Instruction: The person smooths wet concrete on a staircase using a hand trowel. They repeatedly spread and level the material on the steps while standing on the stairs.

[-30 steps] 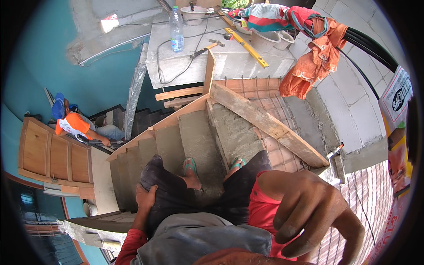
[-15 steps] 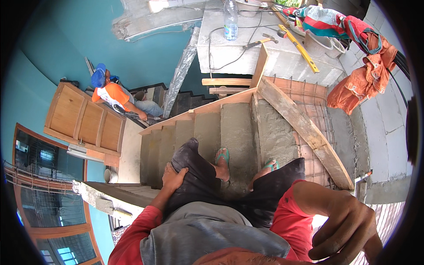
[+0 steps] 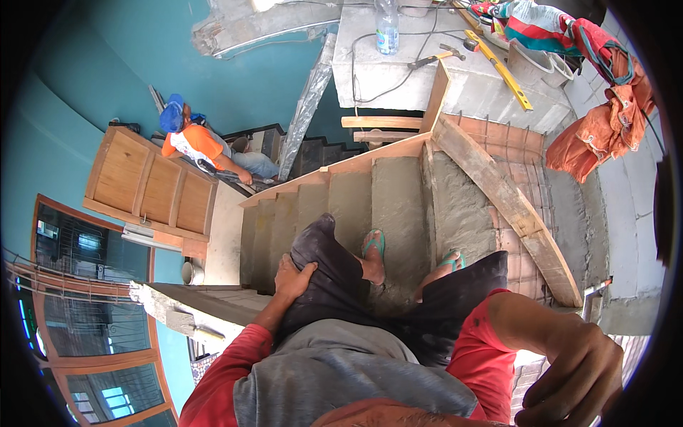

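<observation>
My left hand (image 3: 293, 279) rests on the left leg of my dark trousers (image 3: 313, 263) near the knee, thumb apart from the fingers, holding nothing. Close to the camera at the lower right, my right hand (image 3: 580, 373) is raised with its fingers curled in. Whatever it may hold is hidden behind the fingers. I sit with my feet in green flip-flops (image 3: 376, 245) on fresh grey concrete stairs (image 3: 402, 206). A trowel (image 3: 192, 324) lies on the rough ledge to my left.
A wooden plank (image 3: 509, 206) crosses steps with exposed rebar (image 3: 523, 156). On the concrete slab (image 3: 398, 89) are a water bottle (image 3: 386, 28), hammer (image 3: 435, 57), spirit level (image 3: 501, 71) and buckets (image 3: 528, 62). A co-worker in orange (image 3: 203, 142) sits lower down, beside a wooden panel (image 3: 146, 188).
The whole scene has shifted slightly to the right in view. My left hand stays on the leg, and my right hand remains raised and curled, a little lower in the picture.
</observation>
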A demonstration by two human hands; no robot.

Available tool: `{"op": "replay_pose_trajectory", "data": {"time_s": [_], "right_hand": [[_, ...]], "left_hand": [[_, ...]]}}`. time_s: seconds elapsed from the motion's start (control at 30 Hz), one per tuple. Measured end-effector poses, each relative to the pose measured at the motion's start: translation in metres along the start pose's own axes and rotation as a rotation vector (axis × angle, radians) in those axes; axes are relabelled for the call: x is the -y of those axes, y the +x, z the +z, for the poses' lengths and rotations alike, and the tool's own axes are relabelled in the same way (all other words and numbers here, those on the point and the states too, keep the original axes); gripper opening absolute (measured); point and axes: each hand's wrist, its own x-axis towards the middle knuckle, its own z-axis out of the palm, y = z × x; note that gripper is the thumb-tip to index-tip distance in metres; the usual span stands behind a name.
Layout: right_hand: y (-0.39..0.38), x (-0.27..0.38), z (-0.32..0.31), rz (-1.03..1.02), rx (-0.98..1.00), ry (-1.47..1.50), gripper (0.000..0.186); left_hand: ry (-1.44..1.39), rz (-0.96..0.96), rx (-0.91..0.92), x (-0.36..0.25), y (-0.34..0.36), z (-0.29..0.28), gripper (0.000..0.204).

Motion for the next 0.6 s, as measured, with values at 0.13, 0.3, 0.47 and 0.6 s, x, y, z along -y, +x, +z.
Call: {"op": "replay_pose_trajectory", "data": {"time_s": [0.13, 0.3, 0.47, 0.6], "right_hand": [[0.008, 0.009, -0.015, 0.167, 0.104, 0.030, 0.039], [0.001, 0.011, -0.018, 0.091, 0.036, 0.063, 0.014], [0.007, 0.008, -0.021, 0.194, 0.112, 0.006, 0.034], [0.009, 0.009, -0.020, 0.265, 0.063, -0.008, 0.038]], "left_hand": [[-0.034, 0.005, 0.021, -0.002, -0.003, -0.002, 0.094], [-0.006, -0.011, 0.018, -0.005, -0.004, -0.005, 0.090], [-0.005, 0.009, -0.013, 0.001, -0.001, 0.004, 0.089], [-0.021, 0.000, 0.013, -0.003, -0.003, -0.001, 0.089]]}}
